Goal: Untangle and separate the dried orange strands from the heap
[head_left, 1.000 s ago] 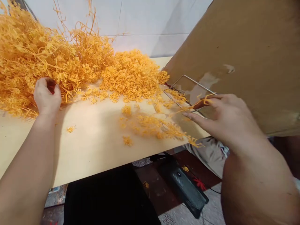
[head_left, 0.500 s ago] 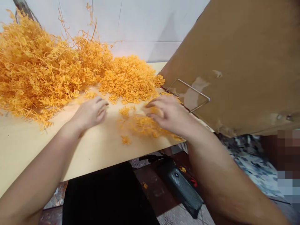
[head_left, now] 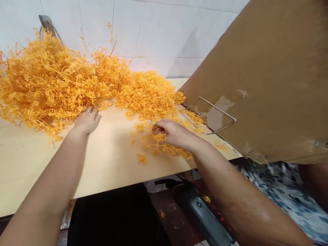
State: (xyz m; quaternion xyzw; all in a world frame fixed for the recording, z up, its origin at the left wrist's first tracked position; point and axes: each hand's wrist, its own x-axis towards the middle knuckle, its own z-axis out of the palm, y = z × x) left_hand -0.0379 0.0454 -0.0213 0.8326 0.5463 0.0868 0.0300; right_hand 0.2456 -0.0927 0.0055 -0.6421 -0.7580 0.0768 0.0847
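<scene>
A large tangled heap of orange plastic flower-like sprigs (head_left: pixel 51 82) lies on the left and back of the pale tabletop. At the front edge of this heap is my left hand (head_left: pixel 88 120), palm down with the fingers stretched out and their tips partly hidden by the sprigs. A denser mound of small orange plastic flower pieces (head_left: pixel 150 94) adjoins the heap on the right. My right hand (head_left: pixel 170 131) is curled in front of that mound, closed on some orange flower pieces (head_left: pixel 159 138). Loose pieces (head_left: pixel 179 151) lie under and beside it, and a single piece (head_left: pixel 142 158) rests apart.
A big brown cardboard sheet or box (head_left: pixel 269 78) slants along the table's right side. Against it stands a bent metal wire frame (head_left: pixel 217 106). White tiled wall (head_left: pixel 164 30) closes off the back. Below the table edge are a dark textured case (head_left: pixel 207 215) and patterned cloth (head_left: pixel 279 191).
My left hand has moved left to the large heap, its fingers straightening. My right hand has shifted slightly left and down among the loose pieces. The view has tilted up a little.
</scene>
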